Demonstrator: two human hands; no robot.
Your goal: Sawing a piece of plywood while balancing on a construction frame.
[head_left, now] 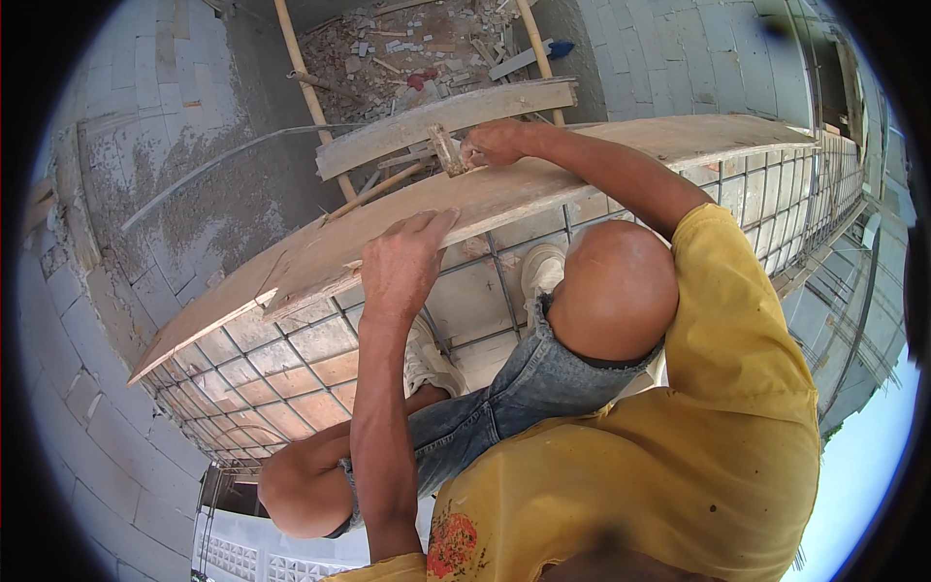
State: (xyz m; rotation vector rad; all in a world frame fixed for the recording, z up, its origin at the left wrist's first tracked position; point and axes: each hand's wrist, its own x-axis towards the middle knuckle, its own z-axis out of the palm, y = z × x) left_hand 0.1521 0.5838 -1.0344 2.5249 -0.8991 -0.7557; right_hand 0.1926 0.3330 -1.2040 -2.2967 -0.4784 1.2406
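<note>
Yellow cloth from a shirt (621, 485) fills the lower right, nearest to view, with ripped jeans (485, 412) below two bent knees. The right knee (621, 286) bulges up between the arms, hiding part of a steel bar grid (498, 257); pale shoes (427, 364) show among its bars. Beyond the knees, a long plywood sheet (320, 252) runs crosswise above the grid. The left hand (401, 260) is closed over its near edge, fingers bent onto the upper face, thumb mostly hidden. Farther out, the right hand (495, 143) has its fingers curled beside a small wood block (445, 151) at the sheet's far side; whether they pinch the block or only touch it I cannot tell. Just past that, a grey plank (436, 121) lies across the way, near two bamboo poles (299, 73). Behind them, rubble (417, 48) is strewn between grey walls (664, 63), the left one smeared with mortar.
</note>
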